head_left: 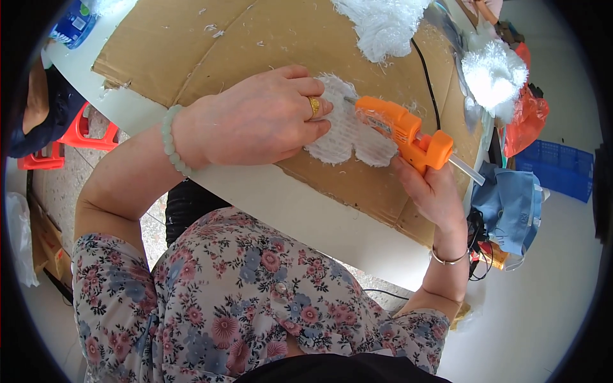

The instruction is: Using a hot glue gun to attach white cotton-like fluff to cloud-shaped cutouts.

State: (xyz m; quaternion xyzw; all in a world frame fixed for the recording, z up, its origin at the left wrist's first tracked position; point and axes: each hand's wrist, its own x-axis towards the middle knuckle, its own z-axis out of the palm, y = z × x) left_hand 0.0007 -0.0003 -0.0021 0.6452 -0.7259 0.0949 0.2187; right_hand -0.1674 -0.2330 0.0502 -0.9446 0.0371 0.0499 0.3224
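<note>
A flat white fuzzy fabric piece [343,131], with a notch in its lower edge, lies on a brown cardboard sheet [153,54]. My left hand [262,118] reaches over its left side, and the curled fingers pinch that edge; the thumb is hidden. In my right hand [437,195] is an orange hot glue gun [403,124], gripped by its handle. Its nozzle points left, at the upper middle of the fabric. A pale glue stick [469,170] juts from the back of the gun.
White fluffy material [386,29] lies at the cardboard's far edge, near a black cord [426,76]. At right are a shiny white bundle [495,73], a red plastic bag [529,121], a blue basket [562,167] and a blue cloth bag [507,204]. Another person's arm [36,102] shows beside a red stool [83,131].
</note>
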